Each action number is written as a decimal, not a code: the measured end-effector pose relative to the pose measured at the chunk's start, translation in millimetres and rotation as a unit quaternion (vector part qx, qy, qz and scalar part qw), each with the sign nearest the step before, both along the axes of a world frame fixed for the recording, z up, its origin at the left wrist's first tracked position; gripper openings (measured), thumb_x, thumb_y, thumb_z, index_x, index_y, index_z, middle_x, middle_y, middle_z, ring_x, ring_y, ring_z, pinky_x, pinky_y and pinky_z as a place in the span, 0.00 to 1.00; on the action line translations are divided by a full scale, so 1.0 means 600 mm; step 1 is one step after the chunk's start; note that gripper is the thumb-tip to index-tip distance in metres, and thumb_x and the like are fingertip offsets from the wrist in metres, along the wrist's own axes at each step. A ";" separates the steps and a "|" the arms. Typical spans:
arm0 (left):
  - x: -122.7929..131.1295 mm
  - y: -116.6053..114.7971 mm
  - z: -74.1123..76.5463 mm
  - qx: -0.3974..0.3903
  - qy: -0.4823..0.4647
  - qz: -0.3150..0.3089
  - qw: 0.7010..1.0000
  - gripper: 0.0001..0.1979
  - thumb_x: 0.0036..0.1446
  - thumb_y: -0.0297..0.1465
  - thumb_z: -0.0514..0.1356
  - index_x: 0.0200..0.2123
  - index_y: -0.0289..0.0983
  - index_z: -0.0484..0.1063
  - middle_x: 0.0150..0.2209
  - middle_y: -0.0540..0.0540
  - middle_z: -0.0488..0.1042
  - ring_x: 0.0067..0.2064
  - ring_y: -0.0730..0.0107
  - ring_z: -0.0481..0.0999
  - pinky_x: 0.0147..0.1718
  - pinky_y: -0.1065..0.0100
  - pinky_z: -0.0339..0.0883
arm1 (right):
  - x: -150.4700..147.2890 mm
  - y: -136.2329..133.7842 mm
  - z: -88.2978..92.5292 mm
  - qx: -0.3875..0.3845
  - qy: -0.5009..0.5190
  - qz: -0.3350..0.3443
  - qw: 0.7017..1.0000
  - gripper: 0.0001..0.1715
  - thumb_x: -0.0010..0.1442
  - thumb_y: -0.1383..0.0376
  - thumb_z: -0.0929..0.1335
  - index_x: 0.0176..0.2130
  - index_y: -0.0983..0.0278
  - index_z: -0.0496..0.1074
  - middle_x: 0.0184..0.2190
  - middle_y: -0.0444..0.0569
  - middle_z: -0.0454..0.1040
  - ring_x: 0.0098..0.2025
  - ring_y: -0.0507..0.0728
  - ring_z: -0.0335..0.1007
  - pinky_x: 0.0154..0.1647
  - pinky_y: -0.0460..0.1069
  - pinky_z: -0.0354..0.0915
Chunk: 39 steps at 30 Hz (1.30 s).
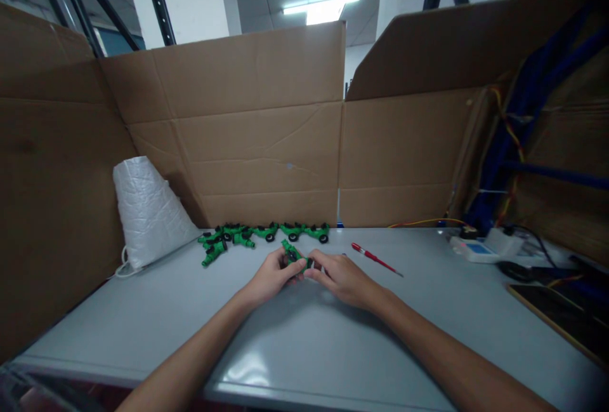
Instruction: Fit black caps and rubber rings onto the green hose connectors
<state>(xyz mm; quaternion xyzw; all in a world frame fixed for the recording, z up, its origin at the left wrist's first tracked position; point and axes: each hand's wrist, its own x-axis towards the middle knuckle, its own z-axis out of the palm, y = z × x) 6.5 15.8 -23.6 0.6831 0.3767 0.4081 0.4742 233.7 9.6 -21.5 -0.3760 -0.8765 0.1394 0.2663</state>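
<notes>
The green toy vehicle [291, 252] was held above the table [157, 317], one end towards eleven o'clock, the other towards four. The left hand [270, 279], at about seven, had its thumb and fingers clamped on the body; the right hand [341, 277], at about four, had thumb and fingertips curled close to the near end, though I could not tell whether they pinched or only touched it. It looked like hard plastic, so probably light, stiff and slightly slick, its small dark parts likely the most fragile; the mid-body seemed the best grip. Other green toys [290, 230] lay from nine round to one o'clock, a red screwdriver [375, 259] at three, a white padded bag [148, 215] between nine and ten, and a cardboard wall [257, 152] stood at twelve
</notes>
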 end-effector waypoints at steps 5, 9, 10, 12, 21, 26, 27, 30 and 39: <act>-0.002 0.003 -0.002 0.007 0.006 0.008 1.000 0.25 0.59 0.51 0.68 0.41 0.33 0.74 0.29 0.47 0.76 0.29 0.71 0.73 0.29 0.70 0.64 | -0.001 -0.002 0.000 -0.009 0.007 0.012 1.000 0.17 0.73 0.50 0.67 0.48 0.60 0.69 0.38 0.48 0.80 0.38 0.58 0.77 0.37 0.48 0.60; -0.002 0.003 -0.002 0.002 0.001 0.006 1.000 0.26 0.58 0.52 0.69 0.41 0.33 0.73 0.30 0.47 0.76 0.29 0.70 0.74 0.29 0.70 0.65 | -0.001 -0.001 -0.002 -0.011 0.016 0.012 1.000 0.15 0.76 0.52 0.63 0.50 0.60 0.69 0.39 0.49 0.80 0.41 0.59 0.78 0.40 0.48 0.61; -0.001 0.003 -0.002 -0.002 -0.002 0.005 1.000 0.26 0.58 0.52 0.69 0.41 0.33 0.73 0.30 0.47 0.77 0.29 0.70 0.74 0.29 0.70 0.66 | -0.001 -0.001 -0.002 -0.011 0.018 0.014 1.000 0.15 0.77 0.53 0.61 0.50 0.60 0.69 0.39 0.49 0.80 0.41 0.59 0.78 0.40 0.48 0.61; -0.001 0.002 -0.001 -0.004 0.002 0.007 1.000 0.26 0.58 0.52 0.69 0.42 0.33 0.73 0.30 0.46 0.77 0.28 0.70 0.74 0.29 0.70 0.65 | 0.000 0.000 -0.003 -0.010 0.021 0.015 1.000 0.16 0.77 0.53 0.61 0.50 0.60 0.69 0.39 0.49 0.80 0.41 0.59 0.78 0.40 0.48 0.61; 0.000 0.001 -0.001 -0.008 0.001 -0.001 1.000 0.26 0.57 0.52 0.69 0.41 0.34 0.74 0.30 0.48 0.76 0.28 0.71 0.73 0.28 0.71 0.65 | -0.001 -0.003 0.004 -0.006 -0.001 0.008 1.000 0.18 0.76 0.51 0.62 0.44 0.61 0.70 0.37 0.49 0.80 0.38 0.59 0.77 0.38 0.48 0.60; -0.002 0.002 -0.003 0.000 0.007 0.008 1.000 0.26 0.58 0.52 0.69 0.41 0.33 0.74 0.29 0.48 0.75 0.27 0.72 0.72 0.28 0.71 0.64 | -0.002 -0.002 0.003 -0.002 -0.004 0.009 1.000 0.16 0.74 0.50 0.66 0.46 0.60 0.71 0.38 0.49 0.81 0.40 0.60 0.78 0.39 0.48 0.61; -0.002 0.002 -0.003 -0.001 0.006 0.004 1.000 0.26 0.58 0.52 0.69 0.41 0.33 0.74 0.29 0.48 0.75 0.27 0.72 0.72 0.28 0.71 0.65 | -0.002 -0.001 0.002 0.001 -0.009 0.005 1.000 0.16 0.75 0.51 0.65 0.45 0.60 0.71 0.38 0.49 0.81 0.40 0.60 0.78 0.39 0.48 0.60; -0.001 0.002 -0.002 0.001 0.002 -0.003 1.000 0.26 0.58 0.52 0.69 0.41 0.33 0.73 0.29 0.48 0.75 0.28 0.71 0.73 0.29 0.71 0.65 | -0.003 0.001 0.001 -0.002 -0.014 0.002 1.000 0.17 0.76 0.52 0.63 0.45 0.61 0.72 0.38 0.50 0.81 0.40 0.60 0.78 0.39 0.48 0.61; -0.001 0.001 0.001 -0.002 0.011 0.001 1.000 0.26 0.58 0.52 0.68 0.40 0.34 0.73 0.29 0.49 0.74 0.27 0.71 0.72 0.28 0.70 0.64 | -0.002 -0.001 0.003 0.005 -0.010 0.006 1.000 0.16 0.75 0.52 0.64 0.45 0.61 0.72 0.38 0.50 0.81 0.40 0.60 0.77 0.39 0.49 0.61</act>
